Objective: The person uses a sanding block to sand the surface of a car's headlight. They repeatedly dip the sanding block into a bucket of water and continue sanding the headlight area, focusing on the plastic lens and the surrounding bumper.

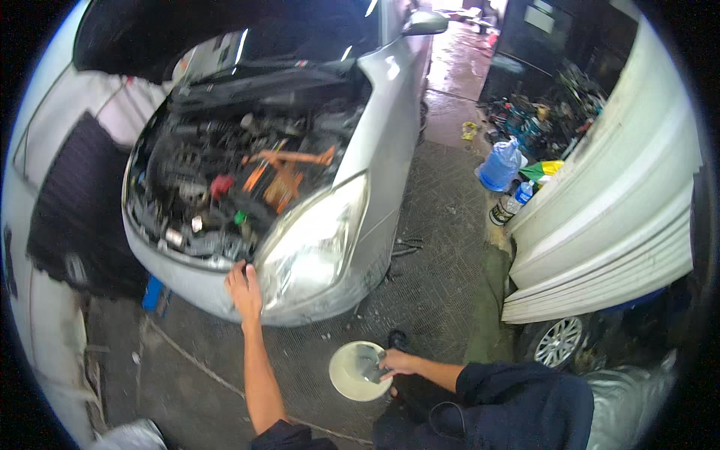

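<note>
Resting my left hand [243,291] on the front edge of the silver car [394,127], fingers loosely extended, I have it just beside the smooth, clear headlight [319,244]. My right hand [401,362] is curled at the right rim of a round cream bucket [341,379]; I cannot tell whether it grips that rim or the grey stuff [367,363] inside. The bucket is between me and the bumper, apart from the car. Past my left hand, dark, crowded engine parts [195,161] surround an orange-and-black box [274,184]. To my right, a ribbed white panel [600,202] hems in the dark, patterned floor [442,217], with a translucent blue jug [499,166] and a clear bottle [523,193] beside it and a spoked wheel [559,341] near its lower edge.
</note>
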A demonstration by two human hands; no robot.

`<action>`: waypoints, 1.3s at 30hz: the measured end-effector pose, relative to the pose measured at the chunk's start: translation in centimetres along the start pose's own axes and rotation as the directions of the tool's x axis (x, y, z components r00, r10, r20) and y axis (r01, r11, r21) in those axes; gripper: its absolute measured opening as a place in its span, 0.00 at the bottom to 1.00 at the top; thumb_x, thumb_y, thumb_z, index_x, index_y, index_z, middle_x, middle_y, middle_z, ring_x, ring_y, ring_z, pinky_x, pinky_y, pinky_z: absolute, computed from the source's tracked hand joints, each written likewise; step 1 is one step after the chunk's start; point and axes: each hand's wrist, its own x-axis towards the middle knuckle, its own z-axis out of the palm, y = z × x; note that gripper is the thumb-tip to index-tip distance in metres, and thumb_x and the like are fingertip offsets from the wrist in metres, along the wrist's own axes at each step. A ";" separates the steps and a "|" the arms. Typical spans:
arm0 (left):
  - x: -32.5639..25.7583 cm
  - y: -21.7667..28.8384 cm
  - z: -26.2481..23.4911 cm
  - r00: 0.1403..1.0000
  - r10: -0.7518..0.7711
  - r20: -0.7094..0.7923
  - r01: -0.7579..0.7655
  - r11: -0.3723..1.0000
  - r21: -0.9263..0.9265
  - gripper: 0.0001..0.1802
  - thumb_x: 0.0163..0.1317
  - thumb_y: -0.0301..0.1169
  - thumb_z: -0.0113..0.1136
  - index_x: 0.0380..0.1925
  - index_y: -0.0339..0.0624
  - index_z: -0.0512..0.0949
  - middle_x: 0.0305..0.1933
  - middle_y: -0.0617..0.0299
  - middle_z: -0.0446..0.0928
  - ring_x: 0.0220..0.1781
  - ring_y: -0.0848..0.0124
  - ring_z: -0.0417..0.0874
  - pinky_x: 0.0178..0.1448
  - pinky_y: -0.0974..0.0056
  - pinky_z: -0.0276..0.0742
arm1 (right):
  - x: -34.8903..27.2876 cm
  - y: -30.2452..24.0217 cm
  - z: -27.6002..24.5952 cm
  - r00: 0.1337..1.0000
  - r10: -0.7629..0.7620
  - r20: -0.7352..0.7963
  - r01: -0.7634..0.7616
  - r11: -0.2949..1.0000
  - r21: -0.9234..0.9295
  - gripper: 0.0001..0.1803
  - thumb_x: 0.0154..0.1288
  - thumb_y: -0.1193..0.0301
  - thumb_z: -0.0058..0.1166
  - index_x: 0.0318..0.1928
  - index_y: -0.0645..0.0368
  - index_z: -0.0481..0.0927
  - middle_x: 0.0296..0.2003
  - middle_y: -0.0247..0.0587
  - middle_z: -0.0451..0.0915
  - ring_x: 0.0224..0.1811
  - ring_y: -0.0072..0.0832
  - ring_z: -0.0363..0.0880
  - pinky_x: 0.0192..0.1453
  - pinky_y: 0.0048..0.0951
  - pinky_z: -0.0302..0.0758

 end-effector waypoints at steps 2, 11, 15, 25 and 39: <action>2.2 -0.6 1.9 0.974 0.182 0.138 -0.210 0.950 0.231 0.20 0.76 0.41 0.52 0.52 0.36 0.80 0.57 0.45 0.78 0.64 0.44 0.70 0.72 0.44 0.63 | 5.2 4.9 -0.7 0.976 -0.026 -0.216 -0.059 0.924 -0.377 0.21 0.58 0.70 0.62 0.53 0.64 0.85 0.44 0.56 0.87 0.49 0.47 0.86 0.53 0.43 0.85; 4.1 -5.6 2.3 0.911 0.392 0.126 -0.411 0.885 0.219 0.19 0.68 0.34 0.43 0.45 0.31 0.77 0.50 0.42 0.72 0.54 0.43 0.71 0.61 0.42 0.65 | 14.2 11.0 2.0 0.947 -0.234 -0.219 -0.028 0.620 -0.784 0.19 0.68 0.55 0.56 0.53 0.47 0.89 0.51 0.57 0.86 0.54 0.49 0.86 0.61 0.50 0.79; 4.4 -6.4 2.8 0.886 0.440 0.144 -0.463 0.851 0.248 0.18 0.70 0.35 0.45 0.46 0.31 0.76 0.48 0.41 0.71 0.53 0.43 0.70 0.62 0.42 0.64 | 19.2 15.2 0.4 0.887 -0.234 -0.397 -0.033 0.827 -0.561 0.24 0.71 0.52 0.52 0.53 0.56 0.87 0.53 0.60 0.85 0.55 0.52 0.85 0.62 0.51 0.78; 13.9 -12.1 1.8 0.670 0.663 0.334 -0.740 0.632 0.232 0.25 0.82 0.38 0.37 0.61 0.23 0.70 0.63 0.34 0.72 0.67 0.40 0.70 0.75 0.44 0.60 | 28.3 27.4 0.9 0.675 0.117 -0.728 0.588 0.510 0.627 0.23 0.75 0.66 0.52 0.66 0.60 0.69 0.57 0.49 0.77 0.57 0.50 0.83 0.54 0.59 0.88; 15.1 -8.6 2.0 0.770 0.575 0.277 -0.629 0.757 0.177 0.33 0.84 0.45 0.36 0.72 0.25 0.63 0.73 0.36 0.67 0.74 0.49 0.69 0.78 0.51 0.61 | 46.5 43.3 -1.5 0.396 0.354 -0.847 0.608 0.590 0.531 0.22 0.68 0.62 0.68 0.58 0.58 0.81 0.53 0.48 0.85 0.57 0.42 0.83 0.59 0.46 0.84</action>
